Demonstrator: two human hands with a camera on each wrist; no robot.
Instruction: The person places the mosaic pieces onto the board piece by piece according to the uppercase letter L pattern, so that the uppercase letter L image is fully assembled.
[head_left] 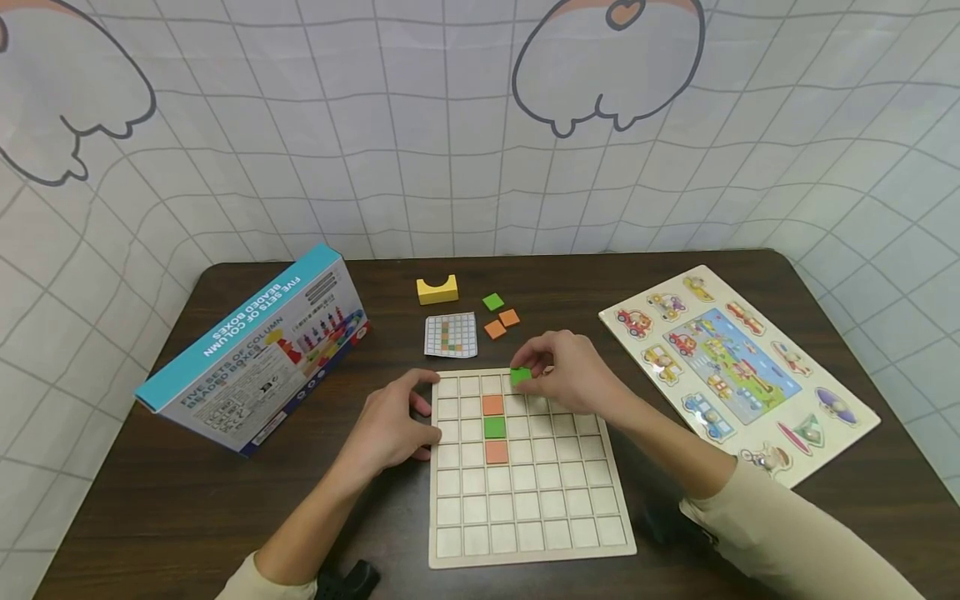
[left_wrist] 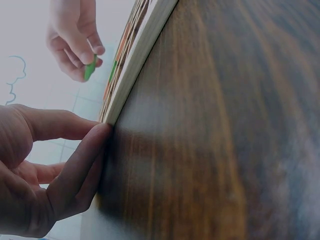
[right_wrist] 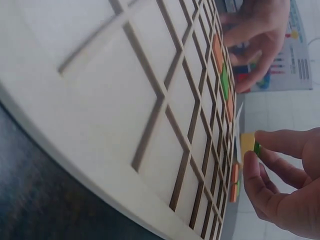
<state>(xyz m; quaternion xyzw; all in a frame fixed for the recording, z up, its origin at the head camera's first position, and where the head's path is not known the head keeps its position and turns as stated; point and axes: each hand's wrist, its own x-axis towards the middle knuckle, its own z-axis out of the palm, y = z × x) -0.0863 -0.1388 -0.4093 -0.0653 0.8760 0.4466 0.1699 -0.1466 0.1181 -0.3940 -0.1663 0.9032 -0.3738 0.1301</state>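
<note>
A wooden grid board [head_left: 531, 552] lies flat on the table. In one column, a green tile [head_left: 494, 427] sits between an upper orange tile [head_left: 492, 405] and a lower orange tile [head_left: 497, 452]. My right hand [head_left: 566, 371] pinches another green square tile [head_left: 521, 376] between thumb and fingertips, above the board's far edge; the right wrist view shows this tile [right_wrist: 257, 148] held edge-on. Along the board's left edge rests my left hand [head_left: 390, 421], its thumb and fingertips touching the rim. A small printed grid card [head_left: 451, 335] lies just beyond the board.
Beyond the board lie two loose orange tiles [head_left: 502, 323], a green tile [head_left: 492, 302] and a yellow arch block [head_left: 437, 290]. A blue-and-white box [head_left: 262, 358] stands at left. A wooden picture puzzle [head_left: 738, 375] lies at right, near my right forearm.
</note>
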